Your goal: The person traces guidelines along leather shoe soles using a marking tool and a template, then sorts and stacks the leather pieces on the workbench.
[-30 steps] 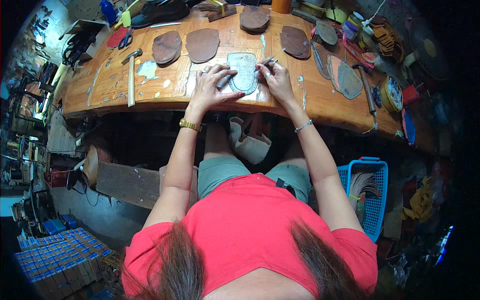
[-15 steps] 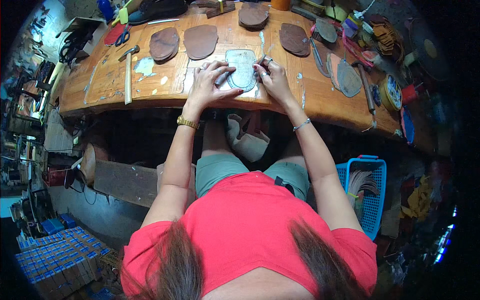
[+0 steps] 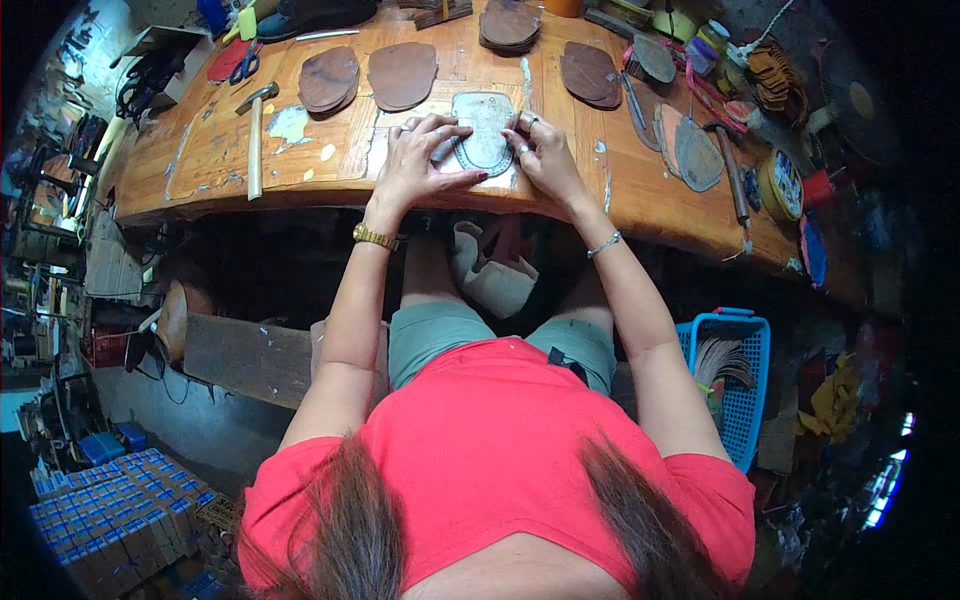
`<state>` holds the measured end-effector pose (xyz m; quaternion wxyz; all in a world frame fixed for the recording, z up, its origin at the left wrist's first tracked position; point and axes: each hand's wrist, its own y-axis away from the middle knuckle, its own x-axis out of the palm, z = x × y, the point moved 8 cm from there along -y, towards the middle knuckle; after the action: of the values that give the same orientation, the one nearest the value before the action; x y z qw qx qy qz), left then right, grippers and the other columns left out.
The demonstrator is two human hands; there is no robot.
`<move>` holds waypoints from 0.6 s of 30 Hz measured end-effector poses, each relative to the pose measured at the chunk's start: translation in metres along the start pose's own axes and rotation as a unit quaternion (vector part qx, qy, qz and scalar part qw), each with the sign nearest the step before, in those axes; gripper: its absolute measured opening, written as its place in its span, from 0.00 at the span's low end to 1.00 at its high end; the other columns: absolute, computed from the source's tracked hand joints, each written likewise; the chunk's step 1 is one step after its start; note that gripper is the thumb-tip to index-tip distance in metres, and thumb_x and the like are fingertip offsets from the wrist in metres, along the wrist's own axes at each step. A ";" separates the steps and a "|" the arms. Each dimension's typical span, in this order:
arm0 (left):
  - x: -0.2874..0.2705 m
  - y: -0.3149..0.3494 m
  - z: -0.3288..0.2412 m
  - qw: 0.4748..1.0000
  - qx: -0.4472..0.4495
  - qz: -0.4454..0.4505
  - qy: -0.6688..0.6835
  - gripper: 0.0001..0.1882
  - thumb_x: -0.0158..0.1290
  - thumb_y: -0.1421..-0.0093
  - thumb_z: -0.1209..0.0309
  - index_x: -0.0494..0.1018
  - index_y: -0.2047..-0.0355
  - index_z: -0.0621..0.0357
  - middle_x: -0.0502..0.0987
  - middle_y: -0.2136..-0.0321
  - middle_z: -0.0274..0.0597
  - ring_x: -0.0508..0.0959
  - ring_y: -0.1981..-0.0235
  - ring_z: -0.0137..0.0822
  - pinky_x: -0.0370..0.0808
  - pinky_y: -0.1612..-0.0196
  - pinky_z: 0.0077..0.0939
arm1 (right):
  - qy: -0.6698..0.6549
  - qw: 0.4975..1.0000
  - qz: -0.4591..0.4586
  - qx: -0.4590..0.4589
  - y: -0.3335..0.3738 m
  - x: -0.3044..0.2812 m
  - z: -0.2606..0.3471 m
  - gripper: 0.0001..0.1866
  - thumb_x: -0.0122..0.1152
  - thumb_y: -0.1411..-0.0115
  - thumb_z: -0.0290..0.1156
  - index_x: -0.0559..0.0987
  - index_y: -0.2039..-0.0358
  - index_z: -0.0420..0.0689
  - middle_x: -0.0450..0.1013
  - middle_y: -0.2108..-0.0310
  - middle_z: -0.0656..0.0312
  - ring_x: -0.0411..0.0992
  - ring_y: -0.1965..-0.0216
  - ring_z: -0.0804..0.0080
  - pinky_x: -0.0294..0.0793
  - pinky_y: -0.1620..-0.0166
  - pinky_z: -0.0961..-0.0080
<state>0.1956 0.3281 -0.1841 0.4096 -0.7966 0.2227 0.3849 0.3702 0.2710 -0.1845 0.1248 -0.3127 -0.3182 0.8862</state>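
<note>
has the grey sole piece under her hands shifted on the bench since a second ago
No. The grey sole piece lies in the same spot relative to the two brown leather pieces behind it, pinned by the left hand and right hand.

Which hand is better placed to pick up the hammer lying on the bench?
Left, probably. The hammer lies left of the grey sole piece, nearer the left hand, which only presses flat on the piece. The right hand is on the far side, fingers at its edge.

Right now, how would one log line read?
left hand: flat on grey sole-shaped leather piece | right hand: at its right edge | wooden workbench
</note>
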 end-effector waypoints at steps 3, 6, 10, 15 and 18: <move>0.000 0.000 -0.001 1.000 -0.006 0.004 0.003 0.36 0.66 0.56 0.39 0.80 0.50 0.43 0.77 0.48 0.38 0.74 0.45 0.40 0.61 0.43 0.42 | -0.056 0.992 0.003 0.109 0.006 0.000 -0.018 0.06 0.60 0.36 0.24 0.79 0.65 0.33 0.77 0.72 0.52 0.75 0.71 0.69 0.73 0.65 0.70; -0.002 0.000 -0.002 1.000 -0.003 -0.001 0.009 0.36 0.66 0.56 0.39 0.81 0.50 0.44 0.77 0.49 0.38 0.75 0.47 0.41 0.61 0.43 0.42 | -0.142 0.976 -0.012 0.165 0.009 -0.002 -0.027 0.07 0.60 0.36 0.25 0.79 0.66 0.33 0.78 0.72 0.57 0.74 0.71 0.76 0.73 0.66 0.73; -0.002 0.000 -0.003 1.000 0.010 -0.016 0.005 0.36 0.66 0.56 0.39 0.81 0.51 0.44 0.78 0.50 0.38 0.76 0.48 0.40 0.62 0.44 0.42 | -0.151 0.969 -0.001 0.197 0.012 0.002 -0.039 0.08 0.60 0.35 0.26 0.80 0.66 0.33 0.79 0.72 0.61 0.72 0.70 0.81 0.73 0.66 0.76; -0.002 0.000 -0.002 1.000 0.010 -0.015 0.001 0.36 0.66 0.56 0.39 0.81 0.51 0.43 0.78 0.50 0.37 0.76 0.48 0.39 0.62 0.44 0.41 | -0.028 0.997 0.013 0.067 0.003 0.000 -0.005 0.05 0.60 0.37 0.23 0.78 0.66 0.32 0.76 0.72 0.50 0.76 0.70 0.62 0.74 0.64 0.69; -0.001 0.000 0.000 1.000 0.008 -0.017 0.009 0.35 0.66 0.56 0.39 0.81 0.51 0.43 0.77 0.50 0.37 0.76 0.48 0.39 0.62 0.44 0.41 | -0.005 0.999 0.028 0.030 0.002 0.000 0.006 0.05 0.60 0.38 0.22 0.77 0.65 0.32 0.74 0.71 0.46 0.76 0.68 0.53 0.74 0.63 0.67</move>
<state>0.1944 0.3279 -0.1831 0.4199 -0.8008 0.2159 0.3686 0.3668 0.2665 -0.1825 0.1080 -0.3134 -0.2832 0.8999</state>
